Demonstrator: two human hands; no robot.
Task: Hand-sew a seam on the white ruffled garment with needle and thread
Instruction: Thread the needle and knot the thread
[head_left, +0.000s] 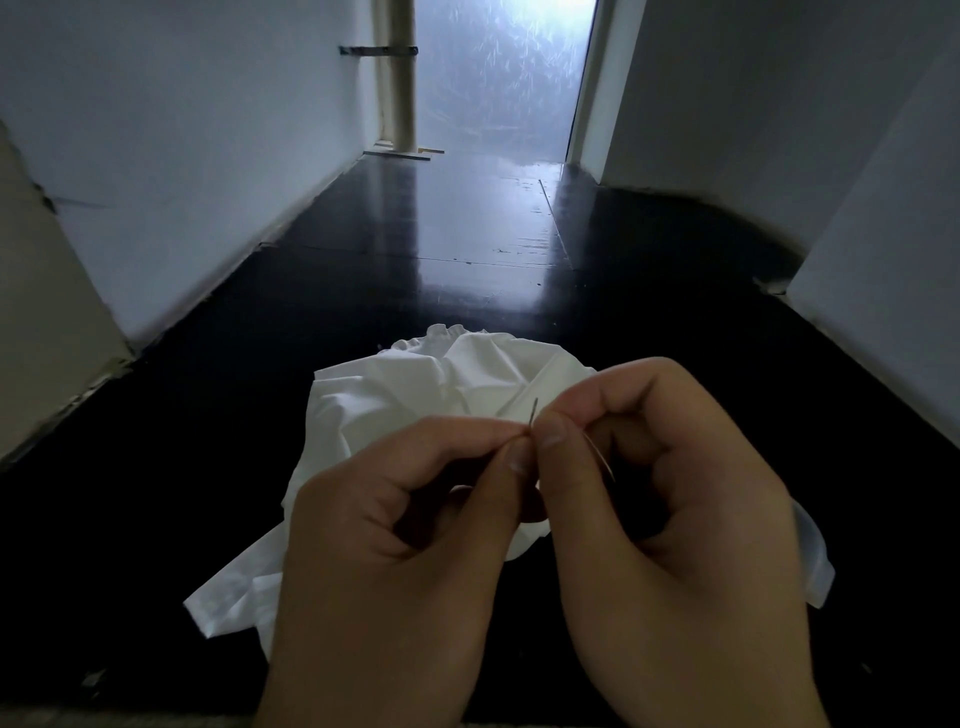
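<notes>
Right hand (675, 499) pinches the needle (533, 413) near its top; left hand (410, 514) pinches thread (519, 437) beside that grip. White ruffled garment (415, 384) lies beneath on the floor (208, 467) — soft, light, limp; take hold at the seam edge.

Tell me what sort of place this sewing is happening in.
Probably an indoor hallway at home: a glossy black floor runs between plain white walls toward a bright frosted glass door. The crumpled white ruffled garment lies on that floor.

White garment (395, 395) (crumpled) on blk floor (467, 234)
</notes>
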